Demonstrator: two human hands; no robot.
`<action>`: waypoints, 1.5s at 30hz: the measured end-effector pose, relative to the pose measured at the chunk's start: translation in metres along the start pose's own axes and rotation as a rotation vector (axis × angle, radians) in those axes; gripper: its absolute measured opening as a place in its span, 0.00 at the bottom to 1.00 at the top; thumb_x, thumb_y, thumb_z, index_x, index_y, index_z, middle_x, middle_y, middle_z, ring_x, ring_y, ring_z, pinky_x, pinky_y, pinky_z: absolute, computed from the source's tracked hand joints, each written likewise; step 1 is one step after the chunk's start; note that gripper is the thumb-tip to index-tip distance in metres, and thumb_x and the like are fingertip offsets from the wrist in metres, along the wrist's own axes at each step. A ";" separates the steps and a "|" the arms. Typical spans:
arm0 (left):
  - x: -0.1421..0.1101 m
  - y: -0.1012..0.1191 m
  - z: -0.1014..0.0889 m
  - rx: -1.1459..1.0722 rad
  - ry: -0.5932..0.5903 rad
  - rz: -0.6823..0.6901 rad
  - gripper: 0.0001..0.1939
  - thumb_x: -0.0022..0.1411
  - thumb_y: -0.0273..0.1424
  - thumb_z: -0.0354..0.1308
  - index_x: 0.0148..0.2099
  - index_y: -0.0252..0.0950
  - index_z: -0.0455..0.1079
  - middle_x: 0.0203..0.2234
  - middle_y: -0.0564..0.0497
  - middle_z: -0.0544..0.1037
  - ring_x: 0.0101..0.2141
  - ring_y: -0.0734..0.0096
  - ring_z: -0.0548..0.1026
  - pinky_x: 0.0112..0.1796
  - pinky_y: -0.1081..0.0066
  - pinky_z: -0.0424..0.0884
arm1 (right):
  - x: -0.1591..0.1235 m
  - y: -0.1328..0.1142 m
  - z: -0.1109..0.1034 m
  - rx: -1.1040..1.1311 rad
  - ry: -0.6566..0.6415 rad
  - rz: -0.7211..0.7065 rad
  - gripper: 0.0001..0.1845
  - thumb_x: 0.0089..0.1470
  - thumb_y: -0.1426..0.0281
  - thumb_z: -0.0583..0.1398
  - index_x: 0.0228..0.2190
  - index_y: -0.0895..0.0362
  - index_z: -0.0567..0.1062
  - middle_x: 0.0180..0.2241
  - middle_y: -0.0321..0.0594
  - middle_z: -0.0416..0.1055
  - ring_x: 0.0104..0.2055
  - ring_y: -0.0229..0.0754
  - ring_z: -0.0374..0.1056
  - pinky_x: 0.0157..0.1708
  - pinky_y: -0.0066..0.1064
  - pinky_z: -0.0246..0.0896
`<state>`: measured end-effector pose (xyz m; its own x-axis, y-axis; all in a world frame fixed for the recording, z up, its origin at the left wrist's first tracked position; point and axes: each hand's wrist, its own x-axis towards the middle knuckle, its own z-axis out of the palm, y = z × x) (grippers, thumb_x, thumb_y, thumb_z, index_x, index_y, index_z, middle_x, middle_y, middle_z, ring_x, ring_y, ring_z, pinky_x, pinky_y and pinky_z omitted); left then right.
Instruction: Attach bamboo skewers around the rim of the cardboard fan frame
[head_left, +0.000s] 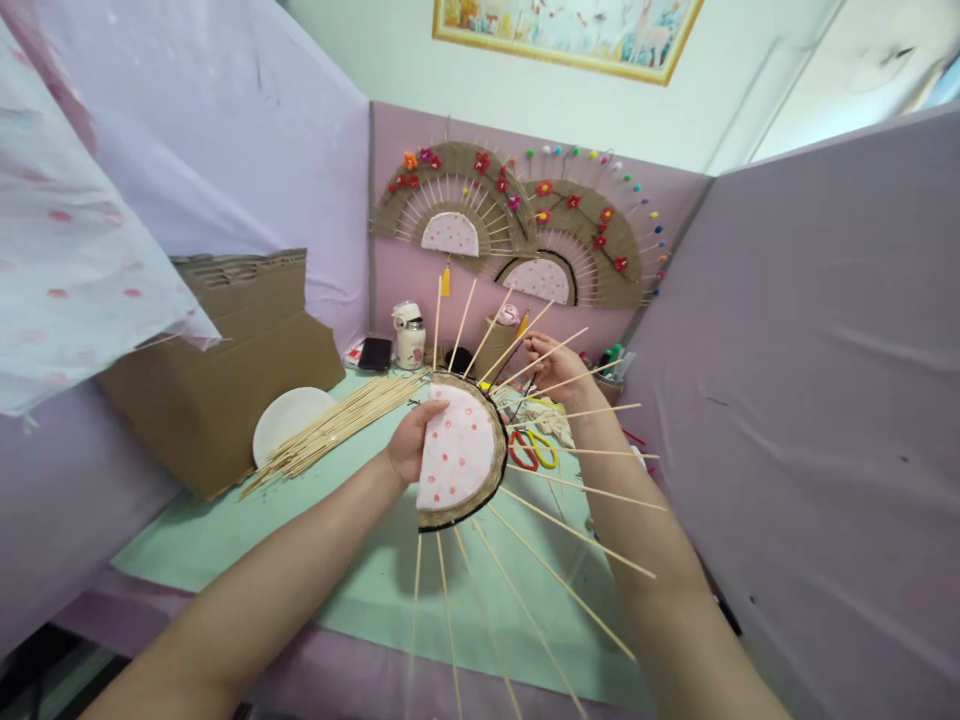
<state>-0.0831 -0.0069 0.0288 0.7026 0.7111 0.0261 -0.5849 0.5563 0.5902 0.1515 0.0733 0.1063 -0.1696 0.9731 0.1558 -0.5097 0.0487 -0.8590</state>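
A half-round fan base [459,450], faced with white red-dotted fabric and edged in brown and black, is held up above the table. My left hand [409,442] grips its straight edge, with the thumb over the fabric. Thin wooden sticks [589,490] radiate from the curved rim. Behind the upper sticks, my right hand [553,362] is closed, its fingertips pinching a black cord [511,360] that runs to the rim. Part of that cord hangs down between the sticks.
A bundle of sticks [352,415] rests across a white plate [274,415] at left, by a cardboard piece [225,370]. Scissors [544,448], a phone [375,353] and a bottle [409,338] lie behind. Finished fans [480,200] hang on the back panel.
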 end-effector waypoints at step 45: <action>0.026 0.033 0.022 0.340 0.076 -0.307 0.09 0.54 0.28 0.58 0.32 0.25 0.75 0.25 0.41 0.80 0.26 0.64 0.79 0.33 0.70 0.74 | -0.047 -0.122 -0.004 -0.507 -0.040 -0.177 0.14 0.38 0.70 0.68 0.31 0.56 0.73 0.23 0.32 0.70 0.20 0.28 0.59 0.16 0.20 0.51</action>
<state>-0.0748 0.0205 0.0664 0.7835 0.5721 -0.2425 -0.1798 0.5822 0.7929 0.2249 0.0223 0.2018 -0.1548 0.9313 0.3298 -0.0638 0.3237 -0.9440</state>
